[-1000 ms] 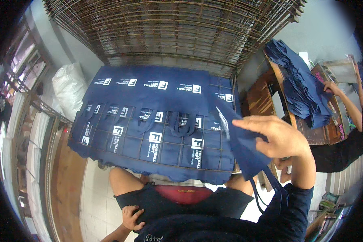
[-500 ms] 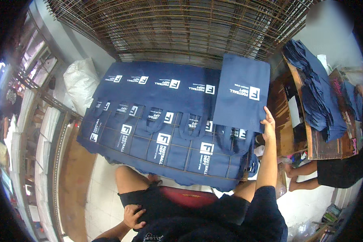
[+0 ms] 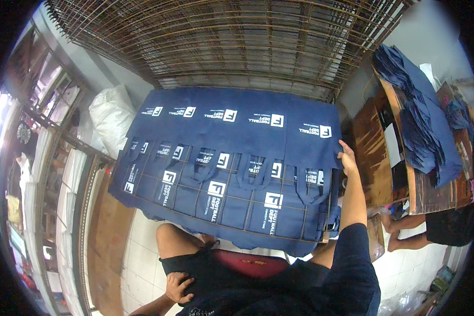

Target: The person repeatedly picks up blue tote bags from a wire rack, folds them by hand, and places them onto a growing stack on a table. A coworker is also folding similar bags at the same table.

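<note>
A row of navy fabric panels with white prints lies across the far half of a wire rack [image 3: 247,187]. The rightmost navy fabric panel [image 3: 313,150] lies flat, overlapping its neighbour. At its near right corner, my right hand [image 3: 347,158] pinches the edge, the index finger stretched along it; the thumb is partly hidden. Nearer to me, navy fabric bags with loop handles [image 3: 310,189] and white prints show beneath the rack's thin rods. My left hand [image 3: 179,287] rests on my thigh with its fingers apart, holding nothing.
Tall stacked wire racks [image 3: 237,47] stand behind the work. To the right, navy fabric pieces [image 3: 426,126] hang over a wooden table [image 3: 368,152]; another person's bare legs [image 3: 405,231] show below. A white sack [image 3: 113,121] and shelving [image 3: 71,210] stand left.
My right hand has lowered the raised panel flat onto the right end of the row. The left hand stays on my thigh, and the view has shifted slightly.
</note>
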Tool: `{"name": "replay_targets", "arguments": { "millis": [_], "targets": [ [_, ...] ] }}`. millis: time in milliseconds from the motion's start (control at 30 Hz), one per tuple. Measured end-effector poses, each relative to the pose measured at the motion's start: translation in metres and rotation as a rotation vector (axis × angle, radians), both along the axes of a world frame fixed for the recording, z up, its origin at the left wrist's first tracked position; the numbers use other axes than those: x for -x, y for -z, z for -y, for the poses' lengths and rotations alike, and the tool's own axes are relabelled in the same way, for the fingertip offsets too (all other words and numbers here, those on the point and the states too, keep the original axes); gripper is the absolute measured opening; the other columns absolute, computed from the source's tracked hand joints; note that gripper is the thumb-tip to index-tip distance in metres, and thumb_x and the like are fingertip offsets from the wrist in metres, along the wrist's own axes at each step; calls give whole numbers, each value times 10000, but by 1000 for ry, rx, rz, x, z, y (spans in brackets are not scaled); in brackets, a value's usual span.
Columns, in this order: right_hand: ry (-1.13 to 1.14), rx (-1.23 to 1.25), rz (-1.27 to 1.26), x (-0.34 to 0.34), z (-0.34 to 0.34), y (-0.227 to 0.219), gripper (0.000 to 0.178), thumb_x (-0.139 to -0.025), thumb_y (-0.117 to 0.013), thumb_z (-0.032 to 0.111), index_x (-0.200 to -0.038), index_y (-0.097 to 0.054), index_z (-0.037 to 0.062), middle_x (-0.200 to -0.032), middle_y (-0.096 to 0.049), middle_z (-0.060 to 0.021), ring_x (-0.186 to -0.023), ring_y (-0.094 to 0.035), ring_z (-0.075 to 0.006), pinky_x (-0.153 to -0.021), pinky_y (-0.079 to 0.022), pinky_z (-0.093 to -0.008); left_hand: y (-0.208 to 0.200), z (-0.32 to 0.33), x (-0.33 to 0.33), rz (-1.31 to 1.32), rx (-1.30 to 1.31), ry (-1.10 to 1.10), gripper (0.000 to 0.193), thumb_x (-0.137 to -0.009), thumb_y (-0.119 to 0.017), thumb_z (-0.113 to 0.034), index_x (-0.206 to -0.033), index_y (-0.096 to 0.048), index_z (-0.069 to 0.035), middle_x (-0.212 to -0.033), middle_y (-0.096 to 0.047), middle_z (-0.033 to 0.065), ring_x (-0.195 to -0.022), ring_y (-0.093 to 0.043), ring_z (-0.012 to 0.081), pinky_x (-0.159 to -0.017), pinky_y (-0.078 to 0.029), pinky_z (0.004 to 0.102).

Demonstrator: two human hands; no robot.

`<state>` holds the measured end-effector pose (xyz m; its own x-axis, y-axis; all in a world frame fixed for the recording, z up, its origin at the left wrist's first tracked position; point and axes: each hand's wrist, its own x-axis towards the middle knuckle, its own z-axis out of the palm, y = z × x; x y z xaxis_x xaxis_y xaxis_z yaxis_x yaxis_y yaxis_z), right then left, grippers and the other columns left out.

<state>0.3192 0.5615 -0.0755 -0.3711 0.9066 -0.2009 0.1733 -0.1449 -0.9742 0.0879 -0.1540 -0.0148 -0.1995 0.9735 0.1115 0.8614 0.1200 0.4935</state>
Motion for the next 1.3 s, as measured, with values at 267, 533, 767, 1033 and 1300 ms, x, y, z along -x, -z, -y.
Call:
{"name": "replay_targets", "arguments": {
  "millis": [267,533,767,1033,1300],
  "targets": [
    [-8,34,-12,9,-4,-1,714,-662,-432,-95,-1366,-395,25,-1297,-508,-114,-1093,-530,-193,-893,-415,-267,0,-1,-1,-19,-6,-1,551,-720,-568,-534,-1041,-634,-91,-1026,-542,149,-923,-528,312,-805,-372,448],
    [-9,35,-5,3,-3,8,706,-682,-432,-100,-1372,-394,43,-1298,-506,-109,-1083,-538,-193,-892,-423,-273,-2,-2,0,-15,-4,5,559,-725,-567,-536,-1046,-634,-83,-1014,-541,157,-918,-527,312,-801,-373,446],
    [-16,1,13,8,-1,3,699,-682,-431,-100,-1365,-410,51,-1275,-520,-97,-1037,-552,-180,-857,-436,-264,2,0,0,-6,-16,-6,557,-725,-562,-544,-1044,-636,-94,-1013,-536,151,-927,-524,310,-807,-375,452],
    [-5,5,51,15,5,-10,706,-666,-435,-96,-1357,-419,46,-1225,-552,-97,-1008,-561,-176,-834,-438,-259,4,3,0,-8,-7,-5,562,-721,-560,-551,-1046,-634,-99,-1025,-534,150,-928,-523,315,-803,-368,452],
    [-7,-38,108,9,2,-7,699,-652,-453,-74,-1343,-428,23,-1191,-563,-111,-994,-562,-183,-829,-442,-270,4,2,0,-4,-2,1,566,-722,-560,-551,-1057,-629,-99,-1032,-536,154,-926,-523,317,-800,-370,456]
  ]
}}
